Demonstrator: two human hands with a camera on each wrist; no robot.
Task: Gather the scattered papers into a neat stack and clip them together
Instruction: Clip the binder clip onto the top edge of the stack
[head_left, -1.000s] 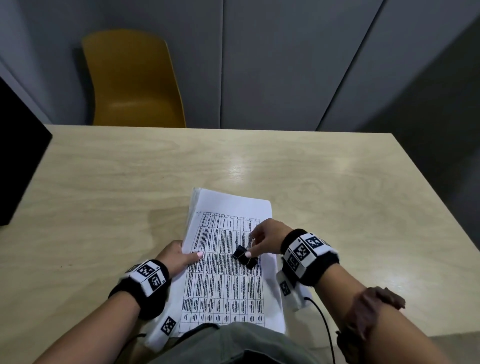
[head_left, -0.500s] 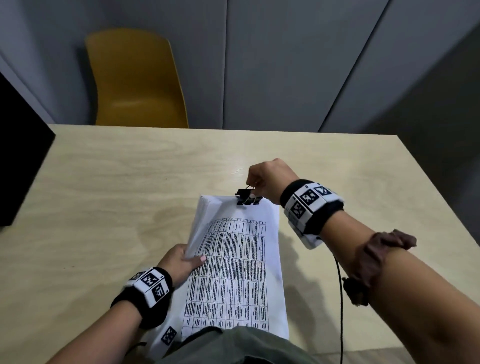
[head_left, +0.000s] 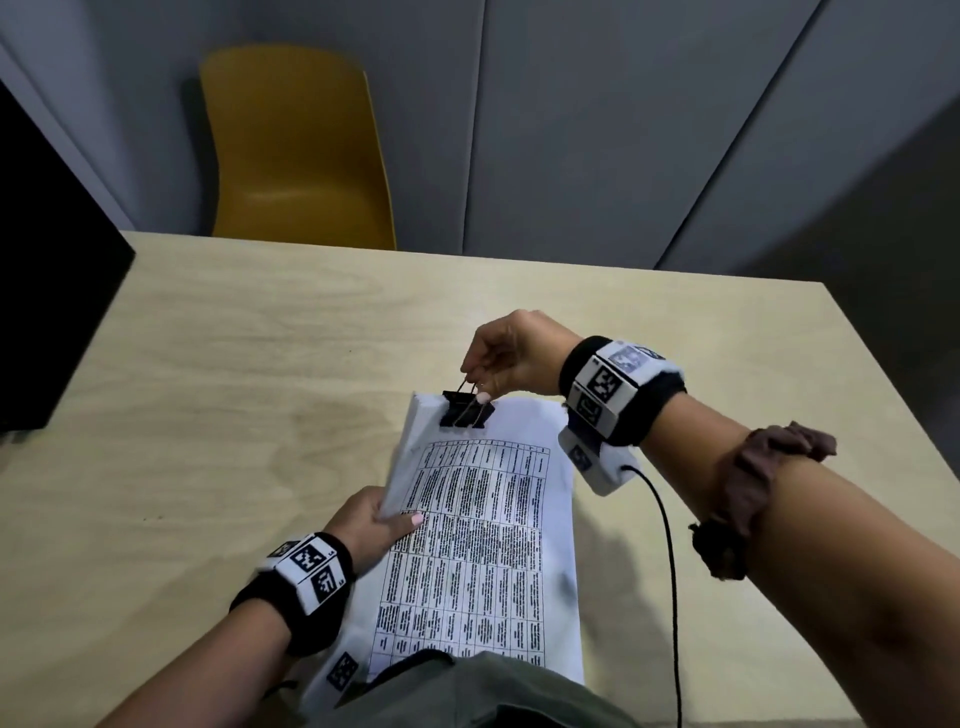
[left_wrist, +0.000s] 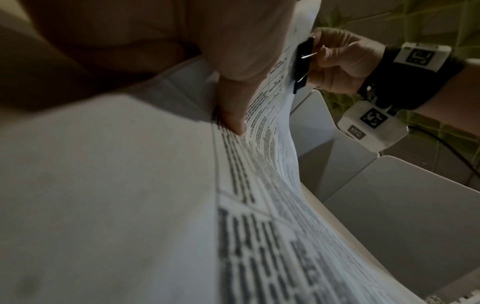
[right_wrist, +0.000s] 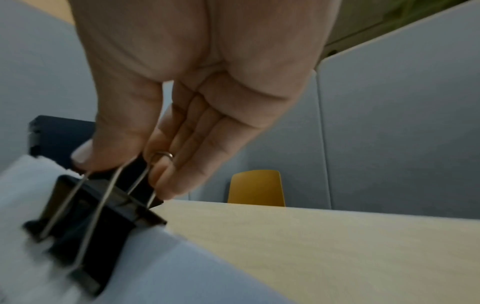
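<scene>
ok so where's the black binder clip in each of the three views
Head: binder clip sits centre, on the far edge of the paper stack.
Left wrist: binder clip upper right of centre, seen edge-on.
Right wrist: binder clip lower left, on the stack's edge.
Shared landmark: the right hand pinching the clip's wire handles, visible in all three.

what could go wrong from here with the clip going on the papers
The binder clip sits at the top edge of the paper stack, with the right hand pinching its wire handles; a slip might let it bite crooked. The left hand lifts only the left edge, so the sheets could fan out of line.
</scene>
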